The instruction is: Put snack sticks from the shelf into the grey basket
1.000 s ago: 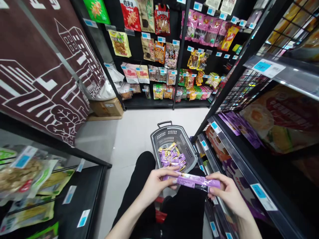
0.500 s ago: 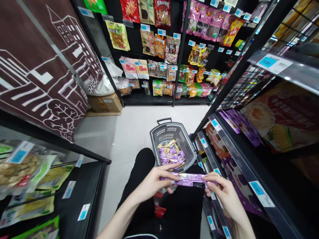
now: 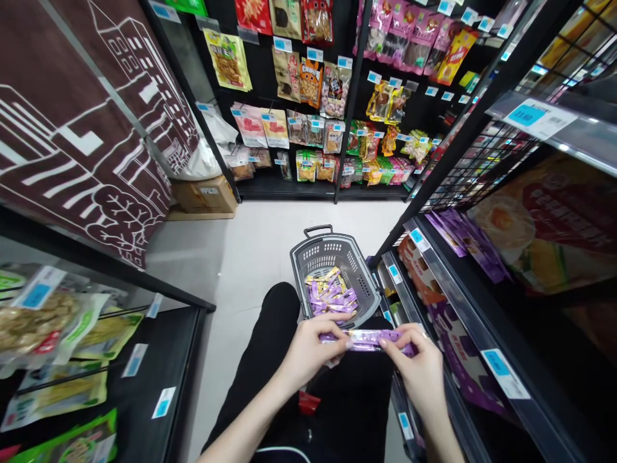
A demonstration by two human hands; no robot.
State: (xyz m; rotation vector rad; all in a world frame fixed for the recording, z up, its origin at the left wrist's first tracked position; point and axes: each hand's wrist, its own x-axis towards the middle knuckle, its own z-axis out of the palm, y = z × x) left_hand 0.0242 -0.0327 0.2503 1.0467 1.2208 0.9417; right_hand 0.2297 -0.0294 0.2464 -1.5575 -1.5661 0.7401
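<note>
Long purple snack packets (image 3: 369,337) are stretched between my two hands, above my lap. My left hand (image 3: 321,341) pinches their left end between thumb and fingers. At the right end, my right hand (image 3: 412,350) grips them the same way, its thumb on the upper face. I cannot tell exactly how many packets are held. Just beyond my hands stands a grey shopping basket (image 3: 364,283) on the floor, its handle at the far side. Inside it lies a loose heap of purple and yellow snack packets (image 3: 332,292).
To the right, a shelf (image 3: 450,276) carries more purple packets (image 3: 465,241). Bagged snacks hang on the black rack (image 3: 349,96) ahead. A cardboard box (image 3: 205,195) sits beside a brown printed curtain (image 3: 81,128). On the left is another shelf (image 3: 164,350) with bagged food.
The held packets have turned so that a different face shows, and the dark label patch is gone from view. My right hand has shifted slightly left along them.
</note>
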